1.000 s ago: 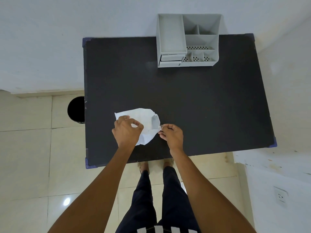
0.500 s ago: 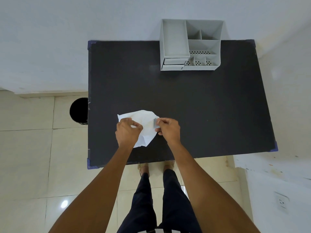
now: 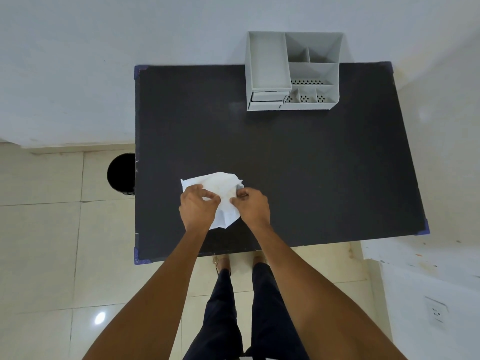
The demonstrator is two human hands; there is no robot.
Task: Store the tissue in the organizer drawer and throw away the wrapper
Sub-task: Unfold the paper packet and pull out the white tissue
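A crumpled white tissue pack in its wrapper (image 3: 219,187) lies near the front left of the black table (image 3: 311,178). My left hand (image 3: 198,207) pinches its left part and my right hand (image 3: 250,207) pinches its right edge, both low on the tabletop. I cannot tell tissue from wrapper here. The grey desk organizer (image 3: 292,71) stands at the table's far edge, with two small shut drawers (image 3: 267,100) at its front left.
A black round bin (image 3: 120,174) stands on the tiled floor just left of the table. White walls lie behind and to the right. My legs stand below the table's front edge.
My right hand has moved left along the white pack, closer to my left hand, and now grips it. The pack looks more bunched up.
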